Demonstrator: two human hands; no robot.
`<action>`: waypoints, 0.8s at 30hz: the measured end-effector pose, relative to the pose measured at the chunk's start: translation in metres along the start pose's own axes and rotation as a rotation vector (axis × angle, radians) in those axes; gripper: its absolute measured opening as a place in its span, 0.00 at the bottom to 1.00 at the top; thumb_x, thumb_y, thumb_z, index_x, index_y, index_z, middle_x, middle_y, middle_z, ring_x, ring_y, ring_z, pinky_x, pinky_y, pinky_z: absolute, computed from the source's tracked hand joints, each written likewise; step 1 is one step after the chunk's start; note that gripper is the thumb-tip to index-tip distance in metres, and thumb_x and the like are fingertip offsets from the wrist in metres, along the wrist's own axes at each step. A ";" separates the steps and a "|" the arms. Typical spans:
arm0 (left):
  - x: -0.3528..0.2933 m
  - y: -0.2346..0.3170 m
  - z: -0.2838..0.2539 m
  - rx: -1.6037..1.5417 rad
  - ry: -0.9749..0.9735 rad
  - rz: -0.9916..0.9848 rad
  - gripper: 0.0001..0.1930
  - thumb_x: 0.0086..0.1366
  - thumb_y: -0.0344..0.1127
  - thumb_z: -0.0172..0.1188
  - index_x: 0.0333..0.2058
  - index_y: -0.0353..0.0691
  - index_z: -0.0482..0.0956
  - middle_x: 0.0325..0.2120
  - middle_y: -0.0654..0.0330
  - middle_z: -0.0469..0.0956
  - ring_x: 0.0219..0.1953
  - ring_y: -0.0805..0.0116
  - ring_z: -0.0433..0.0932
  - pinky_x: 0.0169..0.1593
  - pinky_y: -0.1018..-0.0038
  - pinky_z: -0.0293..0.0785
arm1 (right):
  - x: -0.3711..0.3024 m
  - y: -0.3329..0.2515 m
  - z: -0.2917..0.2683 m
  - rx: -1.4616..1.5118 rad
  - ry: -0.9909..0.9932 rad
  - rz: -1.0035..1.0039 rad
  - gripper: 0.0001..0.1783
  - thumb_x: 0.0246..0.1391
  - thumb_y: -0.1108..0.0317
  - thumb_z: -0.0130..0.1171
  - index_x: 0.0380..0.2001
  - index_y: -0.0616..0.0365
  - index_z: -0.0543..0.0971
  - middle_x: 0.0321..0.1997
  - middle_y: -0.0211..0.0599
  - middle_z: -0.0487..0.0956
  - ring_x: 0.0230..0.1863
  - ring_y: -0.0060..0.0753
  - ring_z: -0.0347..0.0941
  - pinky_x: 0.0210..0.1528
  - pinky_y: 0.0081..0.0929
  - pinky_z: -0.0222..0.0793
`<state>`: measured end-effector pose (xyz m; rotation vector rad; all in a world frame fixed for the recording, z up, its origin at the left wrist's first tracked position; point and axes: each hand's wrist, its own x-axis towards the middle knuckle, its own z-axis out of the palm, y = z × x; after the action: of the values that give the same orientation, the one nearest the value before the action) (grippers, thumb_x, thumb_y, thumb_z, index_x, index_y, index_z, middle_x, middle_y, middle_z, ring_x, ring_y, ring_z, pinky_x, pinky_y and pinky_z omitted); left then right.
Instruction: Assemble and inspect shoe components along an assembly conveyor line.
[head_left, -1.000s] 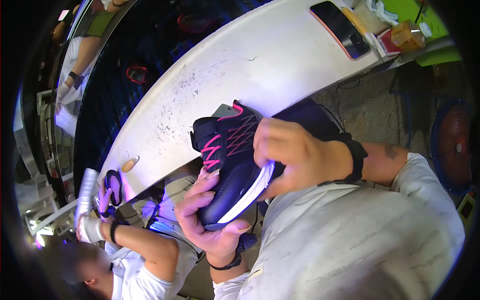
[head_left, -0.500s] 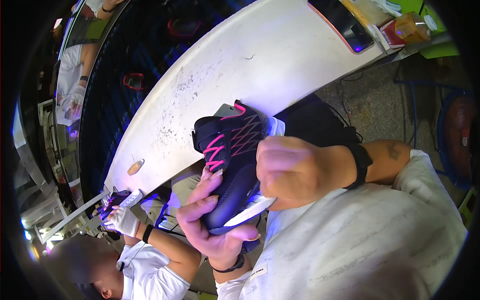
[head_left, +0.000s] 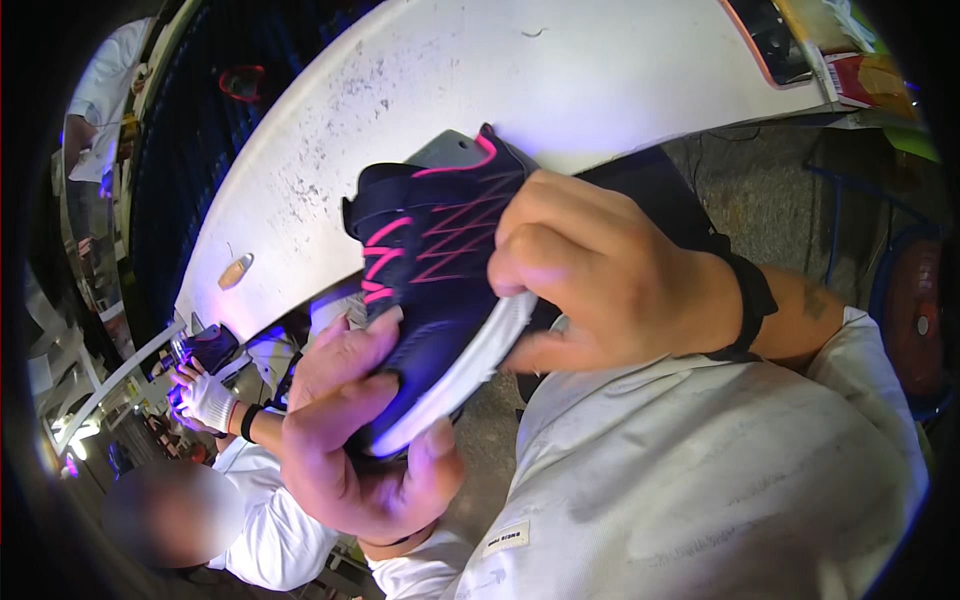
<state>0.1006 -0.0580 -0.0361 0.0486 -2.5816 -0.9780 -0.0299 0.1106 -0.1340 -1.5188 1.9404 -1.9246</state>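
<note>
A black sneaker (head_left: 425,245) with pink laces and pink criss-cross lines is held tilted at the near edge of the white bench. A grey shoe last (head_left: 452,152) shows in its opening. Along its right side runs a white sole (head_left: 455,375). My left hand (head_left: 340,445) wraps the toe from below, fingers over the upper and thumb by the sole. My right hand (head_left: 615,265) is closed on the heel side, its bent fingers pressing where upper and sole meet. The thumb is lower, near the sole's outer edge.
The curved white bench (head_left: 430,85) carries a small tan piece (head_left: 236,271), a phone (head_left: 775,50) and a red-yellow package (head_left: 868,80). Beyond it runs a dark belt (head_left: 185,140) with a red-rimmed item (head_left: 240,83). At left, a co-worker's gloved hand (head_left: 210,402) holds a dark shoe (head_left: 208,348).
The sneaker has moved left and turned, so more white sole shows. My right hand has shifted up along the sole, its fingers now clearer. The view has shifted; the bench appears farther right.
</note>
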 end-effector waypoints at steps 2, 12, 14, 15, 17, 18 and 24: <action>0.005 0.003 -0.007 0.182 -0.097 -0.023 0.29 0.50 0.48 0.79 0.37 0.29 0.76 0.41 0.39 0.83 0.42 0.48 0.83 0.52 0.57 0.77 | -0.002 0.005 0.009 -0.013 0.025 -0.024 0.23 0.33 0.66 0.73 0.32 0.58 0.72 0.33 0.39 0.68 0.34 0.42 0.69 0.36 0.35 0.70; 0.035 -0.025 -0.028 0.353 -0.325 0.287 0.35 0.40 0.51 0.83 0.40 0.32 0.78 0.36 0.42 0.85 0.36 0.47 0.85 0.49 0.52 0.81 | 0.017 0.030 0.023 -0.042 0.106 -0.085 0.15 0.37 0.66 0.68 0.27 0.56 0.71 0.30 0.33 0.67 0.31 0.36 0.69 0.32 0.32 0.68; 0.036 -0.038 -0.032 0.280 -0.334 0.315 0.39 0.42 0.60 0.80 0.40 0.32 0.76 0.42 0.39 0.83 0.39 0.46 0.84 0.51 0.51 0.80 | 0.023 0.035 0.029 -0.005 0.039 0.008 0.20 0.31 0.64 0.71 0.26 0.56 0.71 0.29 0.34 0.66 0.30 0.37 0.70 0.30 0.33 0.67; 0.034 -0.047 -0.030 0.322 -0.369 0.299 0.39 0.42 0.60 0.80 0.40 0.32 0.76 0.42 0.39 0.83 0.39 0.46 0.84 0.51 0.51 0.80 | 0.027 0.036 0.033 0.037 0.067 0.003 0.22 0.28 0.63 0.73 0.26 0.55 0.71 0.29 0.34 0.66 0.29 0.37 0.70 0.29 0.34 0.66; 0.028 -0.062 -0.026 -0.067 -0.125 -0.096 0.46 0.42 0.68 0.77 0.44 0.30 0.75 0.51 0.37 0.78 0.44 0.48 0.83 0.52 0.54 0.78 | 0.033 0.034 0.040 0.010 -0.079 0.073 0.24 0.28 0.63 0.74 0.28 0.55 0.72 0.31 0.34 0.68 0.31 0.37 0.72 0.31 0.33 0.69; 0.032 -0.064 -0.037 -0.001 -0.244 -0.389 0.55 0.40 0.72 0.75 0.53 0.27 0.71 0.56 0.37 0.74 0.47 0.54 0.81 0.53 0.60 0.76 | 0.038 0.031 0.045 -0.049 -0.117 0.081 0.23 0.31 0.62 0.76 0.31 0.54 0.74 0.33 0.33 0.70 0.34 0.37 0.73 0.34 0.33 0.71; 0.018 -0.111 -0.044 -0.267 -0.442 -0.781 0.46 0.51 0.58 0.73 0.57 0.25 0.71 0.43 0.50 0.82 0.44 0.67 0.80 0.51 0.73 0.74 | 0.049 0.032 0.023 -0.020 -0.187 0.142 0.25 0.42 0.58 0.75 0.40 0.56 0.76 0.37 0.37 0.74 0.37 0.42 0.74 0.40 0.38 0.72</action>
<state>0.0888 -0.1727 -0.0711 0.9186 -2.8268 -1.7600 -0.0611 0.0556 -0.1353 -1.4622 1.9351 -1.6493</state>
